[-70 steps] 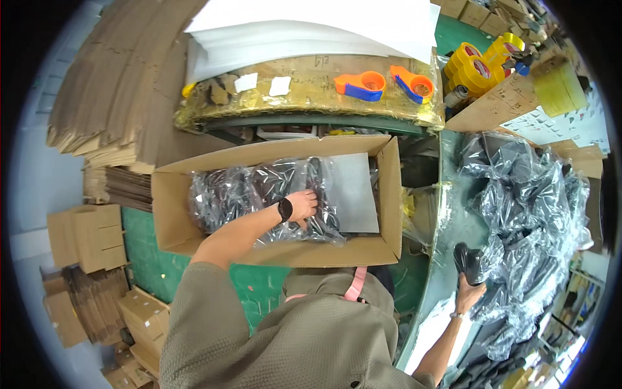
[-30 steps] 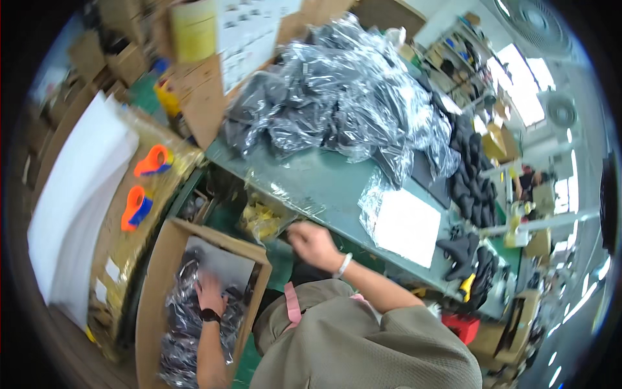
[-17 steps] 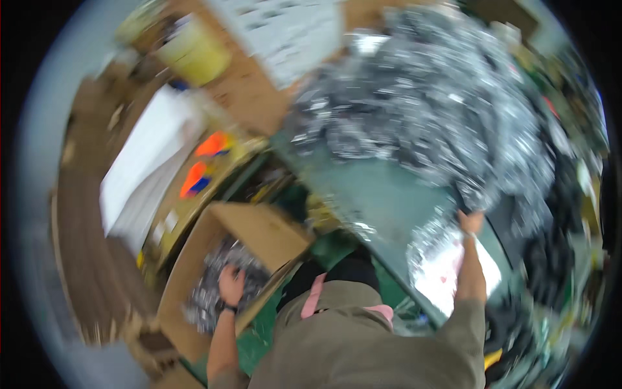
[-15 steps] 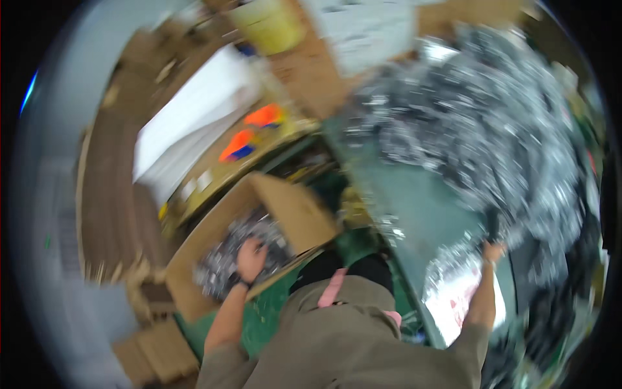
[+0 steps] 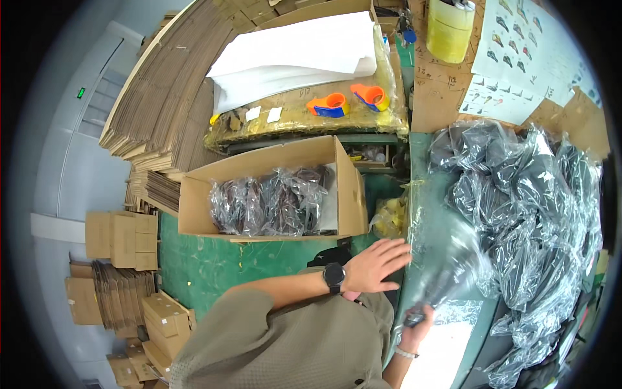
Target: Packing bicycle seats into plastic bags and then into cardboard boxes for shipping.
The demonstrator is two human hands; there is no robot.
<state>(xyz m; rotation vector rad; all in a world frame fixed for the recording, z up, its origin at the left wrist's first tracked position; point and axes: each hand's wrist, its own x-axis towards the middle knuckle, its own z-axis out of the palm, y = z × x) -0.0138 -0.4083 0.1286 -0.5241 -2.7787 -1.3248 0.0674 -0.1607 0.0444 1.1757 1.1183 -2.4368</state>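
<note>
My right hand (image 5: 418, 327) grips one end of a clear plastic bag (image 5: 457, 262) with something dark in it; motion blurs the bag, so its contents cannot be told. Fingers stretched and apart, my left hand (image 5: 377, 266) is held in front of my body near the green table's edge, with nothing in it. On that side's wrist is a dark watch (image 5: 334, 275). A large heap of similar bagged dark items (image 5: 518, 201) lies on the right table. The open carton (image 5: 259, 238) at left centre holds a row of bagged dark items (image 5: 269, 202).
Beyond the carton is a bench with white foam sheets (image 5: 291, 55) and two orange-and-blue tape dispensers (image 5: 329, 106). Flattened cardboard (image 5: 172, 84) is stacked at the left. A yellowish container (image 5: 449, 32) stands at the back. A white sheet (image 5: 444, 343) lies beside my right hand.
My left hand has come out of the carton and moved right, now empty. My right hand now has a bag raised off the table. The view has turned.
</note>
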